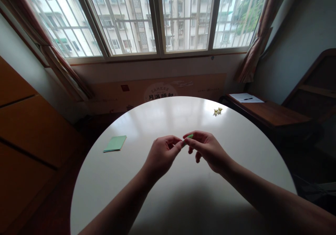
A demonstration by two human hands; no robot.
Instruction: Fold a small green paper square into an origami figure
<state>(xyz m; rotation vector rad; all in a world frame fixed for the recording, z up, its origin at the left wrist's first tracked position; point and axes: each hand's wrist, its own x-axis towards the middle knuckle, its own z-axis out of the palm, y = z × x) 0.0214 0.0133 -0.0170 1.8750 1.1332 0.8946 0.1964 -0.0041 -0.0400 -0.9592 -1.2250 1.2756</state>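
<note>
One small green paper piece (190, 136) is pinched by left hand (164, 154) and right hand (207, 147) together, seemingly for steadiness, above the round white table (105, 193); green paper sheets (115, 143) lie near its left edge, yellow folded figures (219, 111) near its far-right edge, apparently clear of the hands.
</note>
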